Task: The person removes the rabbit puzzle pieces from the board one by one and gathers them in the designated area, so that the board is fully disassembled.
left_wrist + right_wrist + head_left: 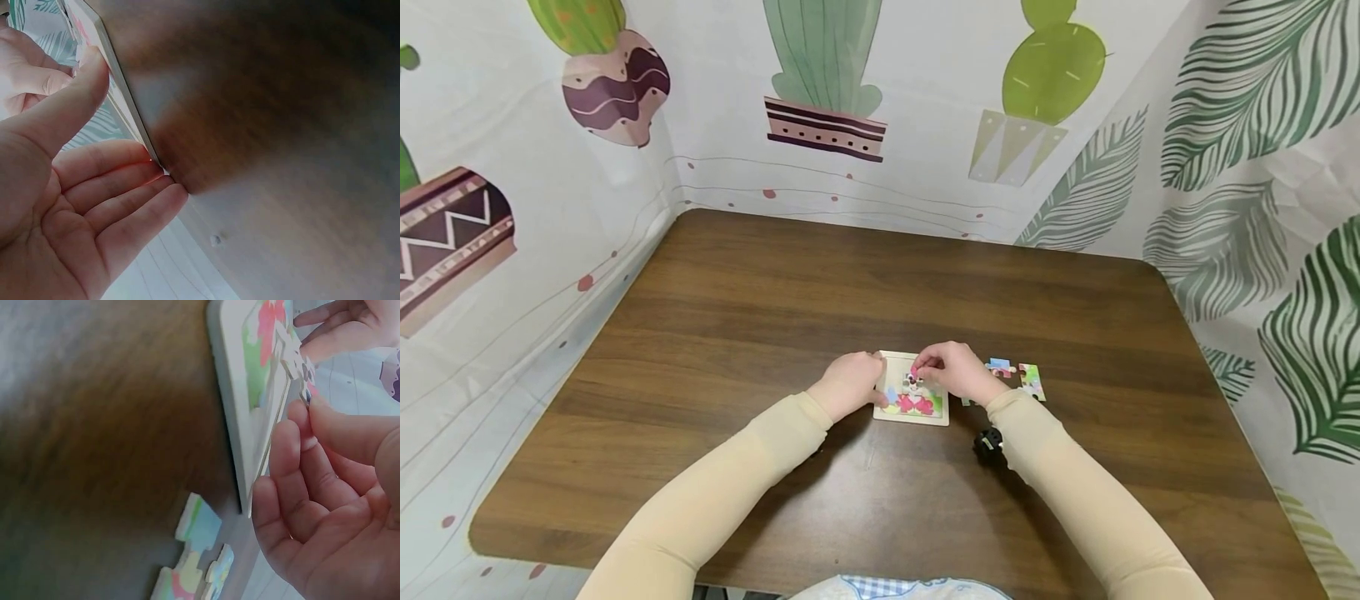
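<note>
A small jigsaw puzzle tray (912,421) with a pale wooden rim lies on the table, partly filled with colourful pieces in its lower half. My right hand (958,371) is over its upper right part. Thumb and index finger pinch a puzzle piece (306,381) with pink and dark print, tilted up above the tray. My left hand (852,383) rests at the tray's left side. Its thumb (94,75) lies on the rim, while the fairly straight fingers (125,200) touch the edge near the far corner.
Loose puzzle pieces (1032,381) lie on the brown table (737,292) to the right of the tray, some behind the right wrist. A small black object (988,446) shows beside the right forearm. Patterned cloth (925,192) hangs behind the table.
</note>
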`<action>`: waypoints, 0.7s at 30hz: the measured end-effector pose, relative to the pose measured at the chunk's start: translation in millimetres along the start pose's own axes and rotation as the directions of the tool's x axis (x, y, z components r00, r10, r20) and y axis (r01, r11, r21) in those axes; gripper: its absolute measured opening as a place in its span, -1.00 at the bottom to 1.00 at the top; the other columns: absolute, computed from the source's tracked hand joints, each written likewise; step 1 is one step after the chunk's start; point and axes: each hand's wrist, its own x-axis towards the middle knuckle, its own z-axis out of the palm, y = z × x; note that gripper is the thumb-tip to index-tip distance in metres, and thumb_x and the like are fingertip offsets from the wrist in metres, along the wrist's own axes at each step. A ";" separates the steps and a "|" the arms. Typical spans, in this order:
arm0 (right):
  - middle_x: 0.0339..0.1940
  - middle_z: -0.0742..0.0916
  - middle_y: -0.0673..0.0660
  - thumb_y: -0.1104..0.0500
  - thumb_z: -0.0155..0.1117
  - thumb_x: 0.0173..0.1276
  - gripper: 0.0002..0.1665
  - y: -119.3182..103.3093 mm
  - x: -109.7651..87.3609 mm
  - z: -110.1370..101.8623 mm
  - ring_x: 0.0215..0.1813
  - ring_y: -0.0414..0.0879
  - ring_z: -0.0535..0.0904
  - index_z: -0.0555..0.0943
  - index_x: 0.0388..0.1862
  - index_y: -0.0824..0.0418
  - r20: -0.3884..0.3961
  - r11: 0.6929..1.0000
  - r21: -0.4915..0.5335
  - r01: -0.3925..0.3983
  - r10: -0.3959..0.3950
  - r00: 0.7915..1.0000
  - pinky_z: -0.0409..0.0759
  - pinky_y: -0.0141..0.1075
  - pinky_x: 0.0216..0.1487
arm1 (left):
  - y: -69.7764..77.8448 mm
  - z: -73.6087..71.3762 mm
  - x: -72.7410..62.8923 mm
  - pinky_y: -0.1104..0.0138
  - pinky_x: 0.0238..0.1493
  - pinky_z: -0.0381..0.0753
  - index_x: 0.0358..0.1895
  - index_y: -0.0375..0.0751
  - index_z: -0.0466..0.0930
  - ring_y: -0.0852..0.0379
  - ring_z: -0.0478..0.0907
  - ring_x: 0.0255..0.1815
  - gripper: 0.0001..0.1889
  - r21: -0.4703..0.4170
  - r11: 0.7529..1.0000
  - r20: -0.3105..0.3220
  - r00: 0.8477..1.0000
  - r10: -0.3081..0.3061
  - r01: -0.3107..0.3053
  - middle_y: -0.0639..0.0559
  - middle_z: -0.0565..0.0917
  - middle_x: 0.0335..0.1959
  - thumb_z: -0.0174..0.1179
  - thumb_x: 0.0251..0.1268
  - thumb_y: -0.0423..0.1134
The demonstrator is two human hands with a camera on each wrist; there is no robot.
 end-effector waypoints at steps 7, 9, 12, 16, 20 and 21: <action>-0.42 0.69 0.02 0.24 0.31 0.27 -0.92 3.2 -0.5 -1.0 -0.35 -0.14 0.52 0.70 -0.28 0.18 -0.029 1.000 -0.001 0.018 -0.018 0.999 0.53 -0.30 -0.24 | -0.8 1.0 0.6 0.19 -0.21 0.63 -0.25 -0.26 0.59 -0.04 0.65 -0.28 -0.55 0.014 1.000 0.011 1.000 0.000 0.000 -0.11 0.67 -0.19 0.46 -0.09 0.01; -0.43 0.69 0.02 0.24 0.31 0.26 -0.92 4.1 -0.4 -0.7 -0.36 -0.14 0.52 0.71 -0.28 0.18 -0.031 1.000 -0.001 0.021 -0.021 0.999 0.52 -0.31 -0.25 | -0.5 0.8 0.6 0.19 -0.21 0.63 -0.25 -0.26 0.59 -0.04 0.65 -0.28 -0.55 0.018 1.000 0.018 1.000 -0.001 0.001 -0.10 0.67 -0.19 0.45 -0.08 0.02; -0.44 0.69 0.02 0.24 0.32 0.26 -0.93 5.4 -0.4 0.9 -0.38 -0.15 0.51 0.70 -0.29 0.19 -0.025 1.000 0.001 0.016 -0.016 1.000 0.51 -0.33 -0.27 | -0.6 -0.4 0.8 0.20 -0.22 0.63 -0.26 -0.25 0.60 -0.01 0.65 -0.30 -0.56 0.019 1.000 0.029 1.000 0.007 -0.007 -0.09 0.67 -0.18 0.44 -0.06 0.03; -0.45 0.68 0.02 0.23 0.32 0.26 -0.93 6.2 0.3 2.0 -0.39 -0.15 0.49 0.70 -0.29 0.19 -0.018 1.000 0.000 0.010 -0.010 1.000 0.49 -0.35 -0.30 | -2.8 -2.3 0.8 0.21 -0.15 0.63 -0.22 -0.27 0.60 -0.02 0.66 -0.23 -0.54 0.003 1.000 0.043 0.999 0.019 -0.019 -0.14 0.66 -0.04 0.43 -0.04 0.04; -0.44 0.69 0.02 0.22 0.31 0.27 -0.91 7.9 0.4 1.2 -0.38 -0.14 0.50 0.70 -0.28 0.20 -0.009 1.000 0.003 0.015 -0.015 1.000 0.50 -0.34 -0.30 | -4.7 -2.5 -0.1 0.23 -0.04 0.61 -0.08 -0.30 0.60 -0.04 0.65 -0.06 -0.46 0.004 1.000 0.052 0.998 0.029 -0.029 -0.19 0.59 0.13 0.40 0.00 0.07; -0.44 0.69 0.03 0.22 0.31 0.27 -0.91 8.2 0.2 0.8 -0.38 -0.14 0.50 0.70 -0.27 0.20 -0.007 1.000 0.004 0.017 -0.017 1.000 0.50 -0.35 -0.30 | -5.0 -2.3 -0.4 0.23 -0.03 0.61 -0.04 -0.30 0.59 -0.05 0.64 -0.04 -0.44 0.007 0.999 0.053 0.998 0.032 -0.032 -0.19 0.58 0.15 0.39 0.01 0.07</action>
